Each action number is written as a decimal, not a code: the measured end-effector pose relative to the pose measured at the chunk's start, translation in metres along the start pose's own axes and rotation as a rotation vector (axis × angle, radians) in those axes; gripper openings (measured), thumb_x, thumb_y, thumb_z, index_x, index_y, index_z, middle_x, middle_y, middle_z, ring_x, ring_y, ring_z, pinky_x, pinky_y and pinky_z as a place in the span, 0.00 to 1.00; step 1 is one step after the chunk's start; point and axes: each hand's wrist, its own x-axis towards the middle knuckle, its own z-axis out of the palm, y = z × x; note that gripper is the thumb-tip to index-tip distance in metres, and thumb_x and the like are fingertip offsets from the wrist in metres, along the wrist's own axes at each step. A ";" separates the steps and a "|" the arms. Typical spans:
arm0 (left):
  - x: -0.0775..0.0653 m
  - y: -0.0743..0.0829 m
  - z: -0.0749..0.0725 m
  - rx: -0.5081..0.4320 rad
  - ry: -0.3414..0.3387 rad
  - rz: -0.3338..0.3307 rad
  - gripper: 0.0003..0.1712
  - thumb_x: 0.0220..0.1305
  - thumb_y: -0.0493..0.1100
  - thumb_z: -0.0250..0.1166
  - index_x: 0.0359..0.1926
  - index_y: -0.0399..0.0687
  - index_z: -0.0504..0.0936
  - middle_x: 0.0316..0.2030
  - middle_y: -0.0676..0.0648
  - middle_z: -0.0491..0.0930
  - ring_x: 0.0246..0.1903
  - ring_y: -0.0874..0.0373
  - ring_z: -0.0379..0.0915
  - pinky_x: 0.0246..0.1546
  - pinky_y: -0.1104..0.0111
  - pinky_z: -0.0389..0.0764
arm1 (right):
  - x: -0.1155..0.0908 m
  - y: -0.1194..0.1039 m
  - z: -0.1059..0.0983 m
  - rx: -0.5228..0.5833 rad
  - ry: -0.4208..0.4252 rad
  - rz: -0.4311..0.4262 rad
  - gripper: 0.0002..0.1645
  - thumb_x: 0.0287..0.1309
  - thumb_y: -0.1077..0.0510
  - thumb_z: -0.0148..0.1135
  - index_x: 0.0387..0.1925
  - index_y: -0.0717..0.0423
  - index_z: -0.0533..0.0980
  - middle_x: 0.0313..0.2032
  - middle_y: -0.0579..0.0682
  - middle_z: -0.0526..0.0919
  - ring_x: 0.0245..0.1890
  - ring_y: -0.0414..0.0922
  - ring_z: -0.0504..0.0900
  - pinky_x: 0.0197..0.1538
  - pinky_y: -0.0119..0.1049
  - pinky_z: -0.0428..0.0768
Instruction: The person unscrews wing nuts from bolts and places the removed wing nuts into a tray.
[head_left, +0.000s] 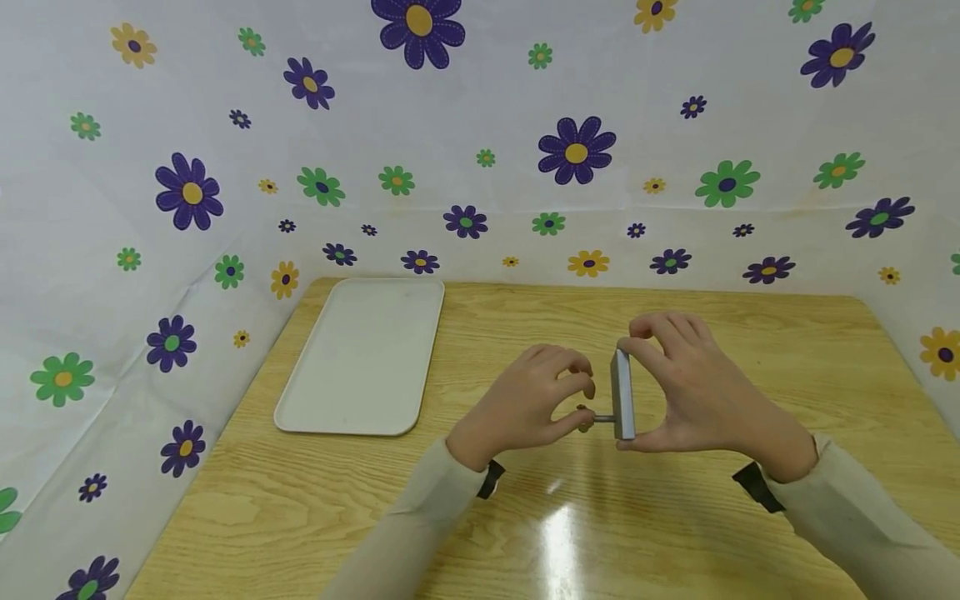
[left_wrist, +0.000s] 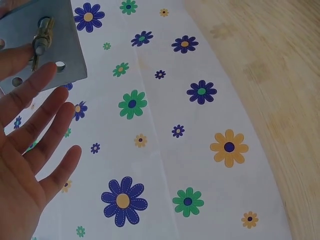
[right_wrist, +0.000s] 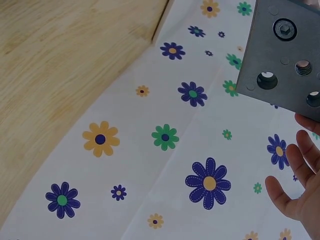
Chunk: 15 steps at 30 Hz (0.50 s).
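Note:
My right hand (head_left: pixel 705 396) grips a grey metal block (head_left: pixel 622 396) by its top and bottom edges, holding it upright above the table. Several round holes run through its face (right_wrist: pixel 280 55), and a hex-socket bolt head (right_wrist: pixel 285 29) sits in one. From the side toward my left hand (head_left: pixel 521 404) the bolt's shank (head_left: pixel 603 418) sticks out. A brass wing nut (left_wrist: pixel 42 37) is on that shank near its end, with my left thumb and index finger at its wings. The other left fingers (left_wrist: pixel 55 135) are spread loosely.
An off-white tray (head_left: pixel 360 358) lies at the table's back left. The wood-grain table (head_left: pixel 262 500) is bounded behind and at the sides by a white flower-patterned sheet (head_left: pixel 495 108).

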 end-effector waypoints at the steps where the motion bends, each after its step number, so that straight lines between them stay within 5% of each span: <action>1: 0.000 0.000 0.001 0.001 0.003 0.003 0.10 0.57 0.52 0.67 0.35 0.54 0.80 0.41 0.53 0.78 0.45 0.59 0.75 0.55 0.65 0.73 | 0.000 0.000 0.000 -0.001 0.000 0.001 0.53 0.32 0.17 0.58 0.44 0.59 0.72 0.42 0.57 0.72 0.43 0.53 0.68 0.48 0.54 0.66; 9: -0.010 0.003 0.004 0.042 0.082 0.122 0.11 0.57 0.53 0.66 0.34 0.54 0.79 0.42 0.52 0.78 0.44 0.59 0.74 0.54 0.67 0.73 | -0.002 -0.003 0.001 -0.013 0.003 0.005 0.54 0.27 0.19 0.64 0.44 0.59 0.72 0.42 0.57 0.71 0.43 0.53 0.68 0.47 0.54 0.66; 15: -0.015 0.004 0.006 0.074 0.076 0.127 0.14 0.55 0.57 0.67 0.34 0.54 0.79 0.42 0.53 0.78 0.44 0.60 0.74 0.54 0.68 0.73 | -0.002 -0.005 0.001 -0.028 -0.008 0.017 0.55 0.21 0.22 0.70 0.44 0.59 0.72 0.43 0.57 0.72 0.44 0.53 0.69 0.47 0.54 0.67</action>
